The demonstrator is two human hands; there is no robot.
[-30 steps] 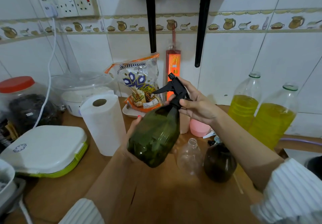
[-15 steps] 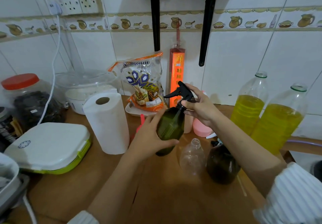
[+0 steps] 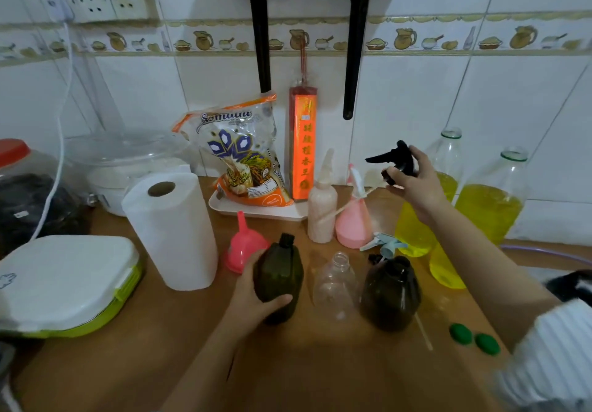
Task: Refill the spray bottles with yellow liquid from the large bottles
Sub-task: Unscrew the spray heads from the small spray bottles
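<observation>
On counter, left hand [image 3: 256, 296] grips green bottle [image 3: 278, 278]; right hand [image 3: 413, 184] holds black sprayer [image 3: 395, 158].

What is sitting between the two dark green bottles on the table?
In the head view, a clear empty bottle with no cap stands between the green bottle in the left hand and the other dark bottle.

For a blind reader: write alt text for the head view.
The left hand grips an uncapped dark green spray bottle on a wooden counter, while the right hand holds its black trigger head lifted away near two large bottles of yellow liquid.
</observation>
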